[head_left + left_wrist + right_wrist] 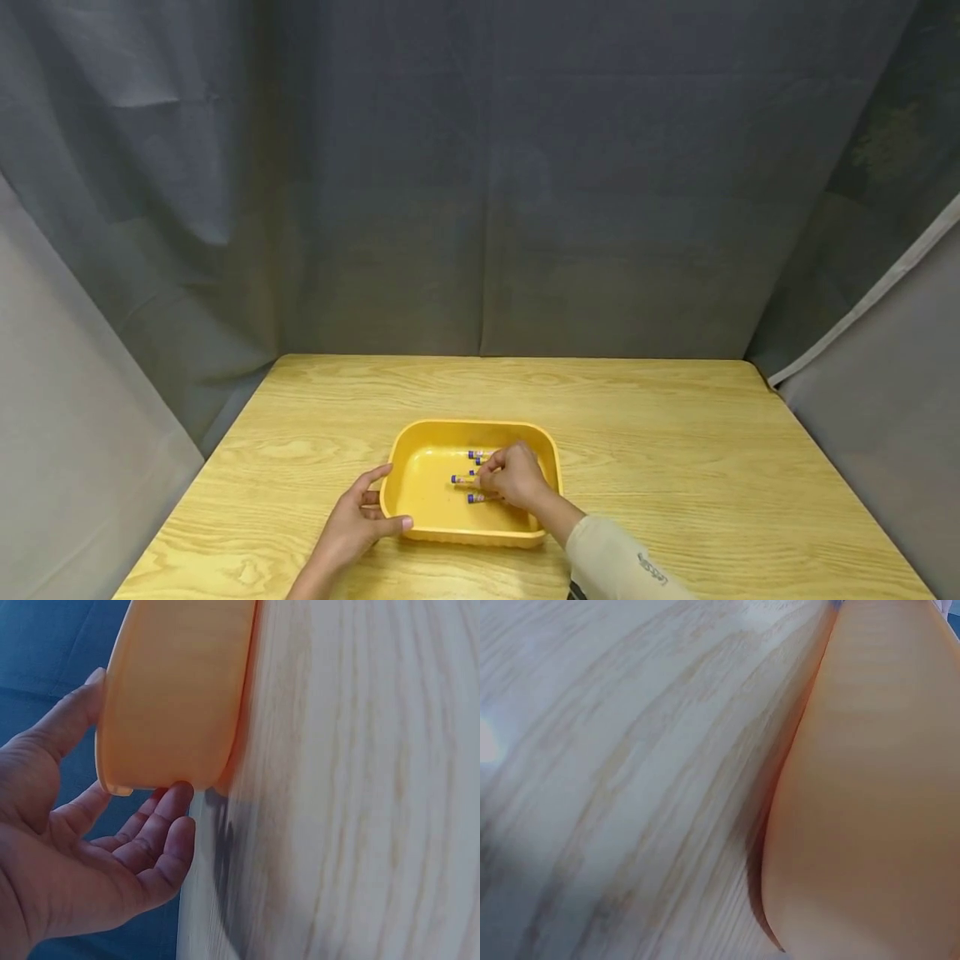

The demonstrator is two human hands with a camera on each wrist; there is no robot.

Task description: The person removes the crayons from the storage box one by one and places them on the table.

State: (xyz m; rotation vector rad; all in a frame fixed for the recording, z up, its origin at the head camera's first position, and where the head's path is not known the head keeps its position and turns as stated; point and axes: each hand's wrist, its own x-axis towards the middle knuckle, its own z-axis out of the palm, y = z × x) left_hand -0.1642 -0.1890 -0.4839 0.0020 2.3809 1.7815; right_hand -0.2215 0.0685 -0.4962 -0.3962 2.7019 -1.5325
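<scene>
A yellow plastic basin [427, 500] stands on the table, with several small battery-like cylinders [476, 455] with blue ends lying in its right half. My left hand [352, 521] holds the basin's left corner, thumb on the near rim and fingers along the left side. From the left wrist view, this hand [97, 832] has its fingertips against the basin's outer wall [176, 697]. Reaching inside, my right hand [517, 477] pinches one cylinder [462, 479] and hides parts of others. The right wrist view shows only the basin's outer wall [870, 787] and tabletop, not the hand.
The basin sits near the front of a wood-grain table [675, 450]. A dark grey curtain [480, 183] hangs behind the table's far edge, with pale panels [67, 433] at both sides.
</scene>
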